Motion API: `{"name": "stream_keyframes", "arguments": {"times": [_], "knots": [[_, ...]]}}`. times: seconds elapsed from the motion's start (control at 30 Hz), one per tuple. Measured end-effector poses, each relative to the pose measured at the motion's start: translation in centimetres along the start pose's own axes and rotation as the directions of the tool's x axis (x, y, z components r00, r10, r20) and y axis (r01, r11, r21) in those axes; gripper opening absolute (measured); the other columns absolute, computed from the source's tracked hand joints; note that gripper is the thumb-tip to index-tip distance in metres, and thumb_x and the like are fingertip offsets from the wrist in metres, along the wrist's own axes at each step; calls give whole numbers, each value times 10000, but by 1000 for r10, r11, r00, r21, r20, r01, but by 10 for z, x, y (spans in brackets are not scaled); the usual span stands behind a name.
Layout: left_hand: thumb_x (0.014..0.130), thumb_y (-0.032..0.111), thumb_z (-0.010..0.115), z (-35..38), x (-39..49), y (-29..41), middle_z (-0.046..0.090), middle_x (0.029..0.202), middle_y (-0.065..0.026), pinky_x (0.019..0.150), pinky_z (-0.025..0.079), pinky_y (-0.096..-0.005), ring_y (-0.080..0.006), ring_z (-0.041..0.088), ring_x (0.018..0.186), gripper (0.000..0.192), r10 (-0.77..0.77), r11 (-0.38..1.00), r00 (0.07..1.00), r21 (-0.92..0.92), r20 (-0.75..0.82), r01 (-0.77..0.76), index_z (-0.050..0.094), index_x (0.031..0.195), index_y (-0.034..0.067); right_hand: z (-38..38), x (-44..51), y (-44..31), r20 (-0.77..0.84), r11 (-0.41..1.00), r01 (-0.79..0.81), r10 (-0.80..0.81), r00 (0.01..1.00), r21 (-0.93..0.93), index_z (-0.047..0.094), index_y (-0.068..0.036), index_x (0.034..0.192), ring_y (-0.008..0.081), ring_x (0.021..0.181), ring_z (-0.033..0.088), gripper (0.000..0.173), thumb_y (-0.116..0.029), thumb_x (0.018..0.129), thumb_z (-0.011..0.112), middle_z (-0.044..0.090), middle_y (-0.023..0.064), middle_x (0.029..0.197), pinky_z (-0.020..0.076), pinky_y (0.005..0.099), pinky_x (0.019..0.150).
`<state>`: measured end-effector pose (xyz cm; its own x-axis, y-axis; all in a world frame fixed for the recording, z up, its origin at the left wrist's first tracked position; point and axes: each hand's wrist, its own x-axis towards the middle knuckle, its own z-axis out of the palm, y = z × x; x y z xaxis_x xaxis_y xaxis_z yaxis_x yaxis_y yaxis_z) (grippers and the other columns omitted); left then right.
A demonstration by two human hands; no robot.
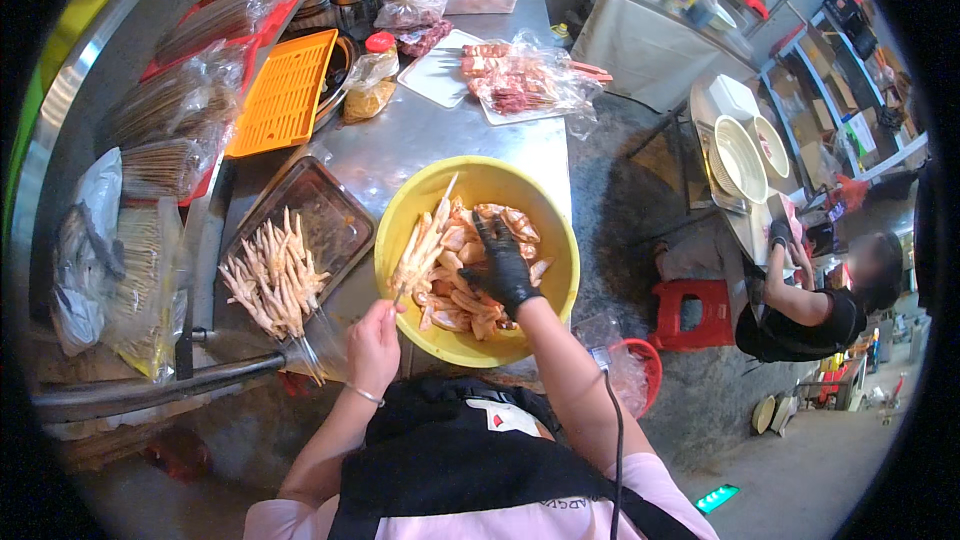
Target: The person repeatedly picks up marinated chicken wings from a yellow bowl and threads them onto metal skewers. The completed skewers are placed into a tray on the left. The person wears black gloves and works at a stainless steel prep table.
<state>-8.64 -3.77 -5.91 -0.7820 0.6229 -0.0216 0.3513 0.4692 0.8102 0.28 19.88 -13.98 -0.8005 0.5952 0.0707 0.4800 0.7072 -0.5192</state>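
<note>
My bare left hand (375, 345) pinches the lower end of a metal skewer (398, 296) at the near left rim of a yellow plastic basin (553, 202). Pale chicken feet (420, 247) are threaded on that skewer, its tip pointing up and away. Inside the basin lie loose seasoned chicken pieces (469, 307), apparently feet and wings. My right hand (502, 262), in a black glove, reaches down onto them with thumb and fingers spread; its palm side is hidden. Left of the basin, a bundle of skewered chicken feet (274, 270) rests on a dark metal tray (341, 217), handles towards me.
Bagged skewers (180, 97) fill red trays along the left. An orange slotted tray (285, 101), a red-lidded jar (381, 45) and plastic-covered meat skewers (517, 79) stand farther back. Right of the table are a red basket (646, 379), a red stool (694, 315) and a seated co-worker (810, 315).
</note>
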Motion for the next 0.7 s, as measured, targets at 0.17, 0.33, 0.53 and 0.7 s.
{"name": "stream_keyframes", "arguments": {"times": [0.17,0.33,0.53,0.7], "knots": [[972,140,507,25,24,-25,657,788,-178,565,461,-401,-337,647,655,153,50,998,991,-43,-127,-56,638,983,62,15,12,-27,55,998,-66,64,996,18,600,-146,1232,362,1057,601,572,-255,693,756,575,186,1231,499,453,889],[985,146,506,36,28,-57,627,729,-159,534,437,-368,-281,609,578,162,23,980,991,-192,-133,-48,637,978,49,-7,-48,-24,335,983,185,-167,927,-20,634,-183,1205,362,959,641,432,-223,778,682,608,147,1188,526,460,810],[989,150,505,39,28,-67,562,637,-125,494,393,-336,-206,521,496,173,0,971,992,-237,-126,-30,646,970,52,-41,-26,23,298,956,53,-143,944,288,656,-107,1189,397,994,644,376,-294,864,643,627,199,1193,519,460,859],[985,161,516,34,28,-60,566,618,-120,486,397,-343,-223,552,496,164,-66,981,995,-188,-75,51,646,968,64,6,42,12,159,973,-230,228,961,-9,710,-60,1044,346,857,688,379,-353,804,696,696,201,914,530,419,794]]}}
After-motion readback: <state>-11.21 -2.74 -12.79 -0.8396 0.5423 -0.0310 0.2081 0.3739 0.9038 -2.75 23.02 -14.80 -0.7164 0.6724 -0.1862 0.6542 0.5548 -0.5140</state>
